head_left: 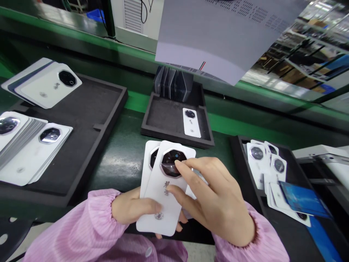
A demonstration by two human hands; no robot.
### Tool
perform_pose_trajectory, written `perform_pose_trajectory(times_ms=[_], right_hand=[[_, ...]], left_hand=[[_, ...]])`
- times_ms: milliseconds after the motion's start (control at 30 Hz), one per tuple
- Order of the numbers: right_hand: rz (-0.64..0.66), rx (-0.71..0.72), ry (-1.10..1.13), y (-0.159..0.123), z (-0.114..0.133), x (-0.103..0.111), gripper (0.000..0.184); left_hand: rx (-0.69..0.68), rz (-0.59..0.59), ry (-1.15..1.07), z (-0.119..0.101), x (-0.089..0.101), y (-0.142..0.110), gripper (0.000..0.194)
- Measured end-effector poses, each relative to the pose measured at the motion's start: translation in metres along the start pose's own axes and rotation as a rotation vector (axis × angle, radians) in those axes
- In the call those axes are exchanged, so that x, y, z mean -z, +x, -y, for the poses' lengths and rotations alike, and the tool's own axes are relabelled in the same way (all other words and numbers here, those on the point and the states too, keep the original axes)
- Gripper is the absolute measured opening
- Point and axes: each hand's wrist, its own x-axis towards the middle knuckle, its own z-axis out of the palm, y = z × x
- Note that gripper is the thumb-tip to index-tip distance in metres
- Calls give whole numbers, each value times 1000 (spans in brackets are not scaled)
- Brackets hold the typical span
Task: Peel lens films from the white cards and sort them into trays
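Observation:
Two or more white phone-shaped panels (160,194), each with a dark octagonal camera patch, lie fanned in my left hand (139,207). Its thumb presses on the front panel's lower part, and the other fingers support the panels from behind. Over the right side of the front panel is my right hand (211,198), with its index fingertip on the camera patch (170,167). The right thumb tip rests near the small dark lettering, apart from the index finger. Part of another white panel shows behind the right hand, mostly covered.
In a black tray (144,125) ahead stand dark panels (171,83), beside one white panel (191,127). The left tray (89,120) bears stacked white panels (35,149). More white panels (260,163) and blue-screened pieces (302,196) lie at right. A grey board (218,40) overhangs the bench.

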Motion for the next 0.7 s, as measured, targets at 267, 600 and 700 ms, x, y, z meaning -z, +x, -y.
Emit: perform_pose_trajectory(times_ms=[267,600,700], right_hand=[[10,0,-6,1,0,0,26],[29,-21,-2,3,1,-1,24],[27,-22,-4,2,1,0,23]], left_hand=[[2,17,-3,-2,1,2,35],[-22,23,5,2,2,0,36],[-31,24,9,2,2,0,34]])
